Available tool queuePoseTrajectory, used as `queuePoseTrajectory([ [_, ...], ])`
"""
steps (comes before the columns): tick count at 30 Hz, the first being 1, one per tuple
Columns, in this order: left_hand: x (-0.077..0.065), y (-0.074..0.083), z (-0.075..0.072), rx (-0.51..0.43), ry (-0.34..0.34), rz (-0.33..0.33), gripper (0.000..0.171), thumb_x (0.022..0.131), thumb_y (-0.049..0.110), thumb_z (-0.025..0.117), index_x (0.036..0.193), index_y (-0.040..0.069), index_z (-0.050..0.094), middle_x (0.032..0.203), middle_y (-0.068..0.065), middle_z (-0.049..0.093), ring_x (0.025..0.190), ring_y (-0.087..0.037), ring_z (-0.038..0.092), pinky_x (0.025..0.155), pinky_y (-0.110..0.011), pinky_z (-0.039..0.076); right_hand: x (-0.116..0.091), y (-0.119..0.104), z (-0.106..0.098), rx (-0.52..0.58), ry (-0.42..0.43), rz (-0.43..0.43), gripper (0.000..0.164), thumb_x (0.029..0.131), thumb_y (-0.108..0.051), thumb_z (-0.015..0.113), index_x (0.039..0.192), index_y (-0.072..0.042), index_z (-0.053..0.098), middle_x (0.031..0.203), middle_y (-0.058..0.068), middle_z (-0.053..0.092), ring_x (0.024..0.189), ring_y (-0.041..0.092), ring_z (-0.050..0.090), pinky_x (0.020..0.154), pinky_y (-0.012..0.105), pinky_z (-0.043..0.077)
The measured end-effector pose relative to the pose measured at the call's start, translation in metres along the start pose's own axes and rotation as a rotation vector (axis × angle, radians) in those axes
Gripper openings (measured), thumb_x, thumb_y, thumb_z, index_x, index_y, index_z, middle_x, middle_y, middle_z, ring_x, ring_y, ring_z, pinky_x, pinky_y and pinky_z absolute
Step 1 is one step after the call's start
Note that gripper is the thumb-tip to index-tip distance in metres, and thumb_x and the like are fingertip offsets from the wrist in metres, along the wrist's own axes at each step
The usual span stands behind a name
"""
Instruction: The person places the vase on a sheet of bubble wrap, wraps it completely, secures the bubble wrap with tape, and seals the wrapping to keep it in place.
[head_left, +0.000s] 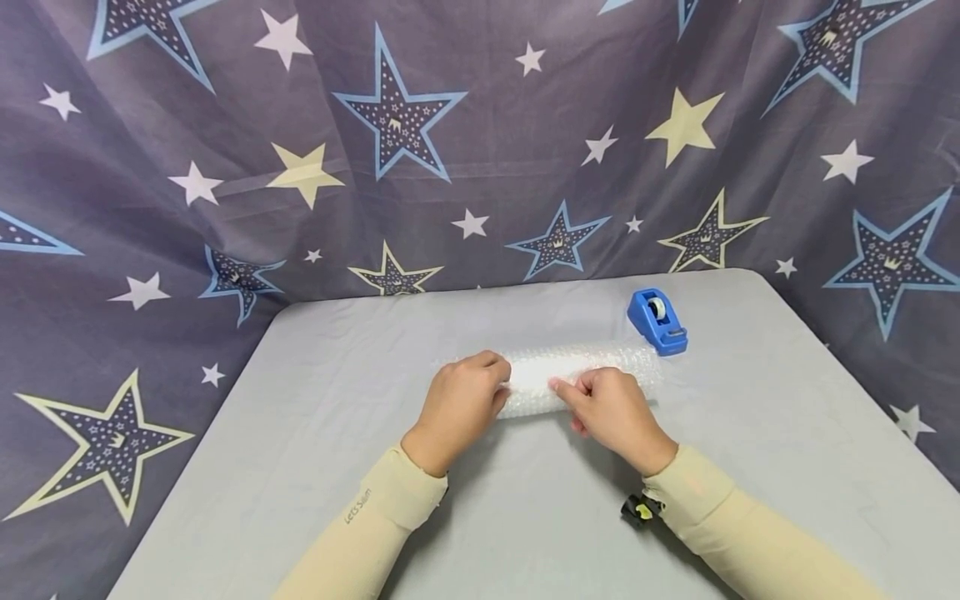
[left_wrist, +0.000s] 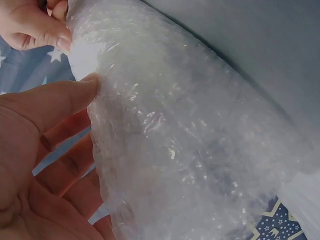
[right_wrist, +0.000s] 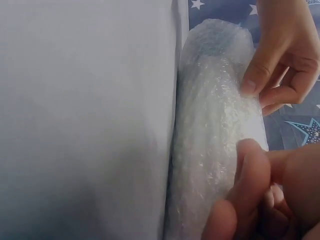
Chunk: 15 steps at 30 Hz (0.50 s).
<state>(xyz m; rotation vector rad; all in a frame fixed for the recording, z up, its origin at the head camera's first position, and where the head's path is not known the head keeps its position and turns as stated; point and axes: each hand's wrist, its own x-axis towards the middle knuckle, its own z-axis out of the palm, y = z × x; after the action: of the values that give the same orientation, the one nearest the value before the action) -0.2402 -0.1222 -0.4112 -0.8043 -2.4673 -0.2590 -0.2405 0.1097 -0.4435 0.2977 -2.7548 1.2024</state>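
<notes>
A roll of clear bubble wrap [head_left: 637,367] lies crosswise on the table, with a smooth white patch [head_left: 543,369] along its middle. My left hand [head_left: 467,404] holds the roll toward its left end; in the left wrist view its thumb [left_wrist: 75,95] lies on the wrap and the other fingers reach behind. Right of the patch, my right hand [head_left: 613,412] pinches at the wrap, thumb tip on the surface. The right wrist view shows its fingers [right_wrist: 250,170] bent in front of the roll. Whatever the wrap encloses is hard to make out.
A blue tape dispenser [head_left: 658,321] with a tape roll stands behind the right end of the wrap. The table [head_left: 337,358] is covered in grey cloth. A star-patterned curtain [head_left: 480,167] hangs behind it and at both sides.
</notes>
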Motion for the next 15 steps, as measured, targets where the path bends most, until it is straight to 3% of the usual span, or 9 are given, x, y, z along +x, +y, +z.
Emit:
queuePoseTrajectory([
  [15,-0.0003,-0.0003,0.0037,0.01,-0.001,-0.004,0.025,0.08,0.006,0.084,0.081,0.013,0.06,0.094,0.0,0.07,0.076,-0.021,0.071,0.067,-0.038,0.057,0.001,0.003,-0.0042,-0.168,0.012,-0.101,0.049,0.095,-0.046,0.071,0.056,-0.024,0.053,0.045,-0.016,0.05,0.045,0.011,0.048,0.048,0.031,0.037],
])
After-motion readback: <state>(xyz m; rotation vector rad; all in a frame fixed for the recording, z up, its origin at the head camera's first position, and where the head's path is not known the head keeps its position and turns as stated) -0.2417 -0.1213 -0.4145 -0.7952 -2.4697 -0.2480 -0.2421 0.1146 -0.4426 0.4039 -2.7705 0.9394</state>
